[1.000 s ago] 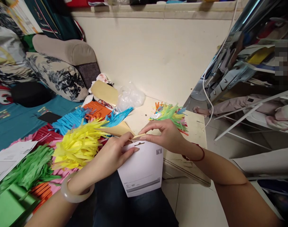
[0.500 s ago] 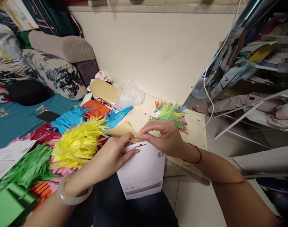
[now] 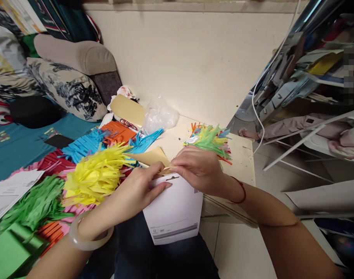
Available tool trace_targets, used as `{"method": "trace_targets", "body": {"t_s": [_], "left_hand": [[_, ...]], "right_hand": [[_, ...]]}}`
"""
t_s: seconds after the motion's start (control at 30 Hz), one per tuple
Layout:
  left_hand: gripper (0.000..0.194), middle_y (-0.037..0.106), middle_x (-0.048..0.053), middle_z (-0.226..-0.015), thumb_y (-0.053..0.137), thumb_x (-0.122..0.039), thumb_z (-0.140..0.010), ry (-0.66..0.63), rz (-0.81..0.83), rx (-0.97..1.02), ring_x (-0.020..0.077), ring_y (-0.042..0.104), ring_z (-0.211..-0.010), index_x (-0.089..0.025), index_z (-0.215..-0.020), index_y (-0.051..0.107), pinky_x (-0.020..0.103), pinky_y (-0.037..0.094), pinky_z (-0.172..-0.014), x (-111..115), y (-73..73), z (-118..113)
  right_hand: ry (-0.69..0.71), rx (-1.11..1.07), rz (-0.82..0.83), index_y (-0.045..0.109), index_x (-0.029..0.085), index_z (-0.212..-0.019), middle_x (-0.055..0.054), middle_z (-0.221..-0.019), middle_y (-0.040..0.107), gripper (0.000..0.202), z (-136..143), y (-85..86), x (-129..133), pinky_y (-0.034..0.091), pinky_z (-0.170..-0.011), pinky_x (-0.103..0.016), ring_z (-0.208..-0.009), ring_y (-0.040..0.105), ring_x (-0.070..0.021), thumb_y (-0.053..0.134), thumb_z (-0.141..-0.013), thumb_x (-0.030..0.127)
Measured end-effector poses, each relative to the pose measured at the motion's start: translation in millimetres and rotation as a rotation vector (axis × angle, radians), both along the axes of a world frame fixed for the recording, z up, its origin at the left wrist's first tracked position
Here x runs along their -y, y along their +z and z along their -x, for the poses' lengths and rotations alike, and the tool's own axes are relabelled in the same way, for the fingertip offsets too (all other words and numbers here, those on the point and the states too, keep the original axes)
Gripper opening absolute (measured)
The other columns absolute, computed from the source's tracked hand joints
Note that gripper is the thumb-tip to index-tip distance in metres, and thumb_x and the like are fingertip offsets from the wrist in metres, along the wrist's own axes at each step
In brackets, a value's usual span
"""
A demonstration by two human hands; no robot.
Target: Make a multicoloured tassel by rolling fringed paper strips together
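A white printed card packet with a slot near its top edge hangs above my lap. My left hand pinches its upper left edge, thumb in front beside the slot. At the top edge, my right hand has thumb and fingers pressed together on a thin tan strip. Behind my left fingers a piece of tan paper sticks up. Yellow fringed tissue paper lies left of my left hand. Just beyond my right hand sits a multicoloured fringed bundle.
Green fringe, blue fringe and orange fringe lie on the left, with white papers and a dark phone. Clear plastic rests by the backboard. A person's leg shows at right.
My right fingers have curled in more closely at the packet's top edge, now covering more of its upper right corner. My left hand has stayed about the same.
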State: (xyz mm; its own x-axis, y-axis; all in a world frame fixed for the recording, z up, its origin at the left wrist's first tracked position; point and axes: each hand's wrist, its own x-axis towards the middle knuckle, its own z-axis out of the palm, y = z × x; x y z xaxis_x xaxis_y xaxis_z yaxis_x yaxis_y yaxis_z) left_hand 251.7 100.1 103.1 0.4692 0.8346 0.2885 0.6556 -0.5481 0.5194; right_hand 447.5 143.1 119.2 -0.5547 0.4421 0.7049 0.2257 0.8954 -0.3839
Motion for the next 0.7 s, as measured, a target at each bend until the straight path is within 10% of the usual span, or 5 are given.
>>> {"method": "trace_targets", "body": {"t_s": [0.33, 0.7], "left_hand": [[0.025, 0.067, 0.0, -0.081, 0.057, -0.038, -0.085, 0.059, 0.174, 0.086, 0.016, 0.06, -0.068, -0.022, -0.102, 0.05, 0.024, 0.041, -0.059, -6.9, -3.0, 7.8], [0.028, 0.049, -0.006, -0.058, 0.061, -0.041, -0.081, 0.037, 0.293, 0.214, 0.0114, 0.046, -0.054, -0.021, -0.076, 0.042, 0.022, 0.033, -0.049, -37.5, -6.1, 15.1]], "right_hand": [[-0.079, 0.109, -0.121, 0.063, 0.02, -0.074, -0.001, -0.067, 0.067, 0.023, -3.8, 1.2, -12.1, 0.045, -0.073, -0.03, -0.067, 0.06, -0.0138, 0.051, -0.093, 0.024], [0.047, 0.06, -0.164, 0.072, 0.024, -0.085, -0.005, -0.1, 0.073, 0.016, -4.5, -5.8, -67.7, 0.049, -0.083, -0.035, -0.09, 0.068, -0.0167, 0.058, -0.091, 0.027]]}}
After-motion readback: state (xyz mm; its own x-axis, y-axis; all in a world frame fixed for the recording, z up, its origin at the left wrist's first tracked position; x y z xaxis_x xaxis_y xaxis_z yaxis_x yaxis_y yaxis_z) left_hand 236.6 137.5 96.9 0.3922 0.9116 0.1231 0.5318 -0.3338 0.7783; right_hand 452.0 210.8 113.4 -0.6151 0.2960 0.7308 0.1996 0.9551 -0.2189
